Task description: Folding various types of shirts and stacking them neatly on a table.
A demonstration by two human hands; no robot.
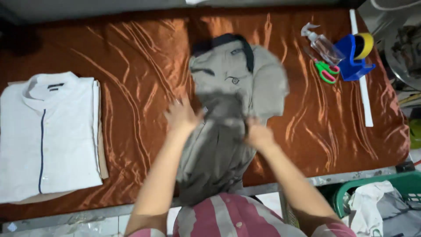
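Both your hands sit on the grey polo shirt (pixel 237 87) at the middle of the table. Your left hand (pixel 182 116) lies with its fingers spread on the shirt's left edge; blur keeps you from telling whether it pinches the cloth or only presses it. Your right hand (pixel 258 134) is closed on a bunched fold at the shirt's right side. The two hands are apart, with a band of grey cloth between them.

The shirt has a dark collar at its 12 o'clock end, and its lower part hangs over the table's near edge toward your striped pink top (pixel 237 219). It rests on a shiny copper-orange cloth (pixel 131 66) that covers the table.

At 9 o'clock from the shirt, well apart, lies a folded white shirt (pixel 48 136) with a thin dark line down its front. At 2 o'clock stand a clear spray bottle (pixel 324 46), green-handled scissors (pixel 326 72) just beside it, and a blue tape dispenser (pixel 351 59) holding a yellow roll. A white ruler-like strip (pixel 364 94) runs along the right side of the cloth. At 4 o'clock, below the table, a green basket (pixel 346 193) holds pale and grey cloth.
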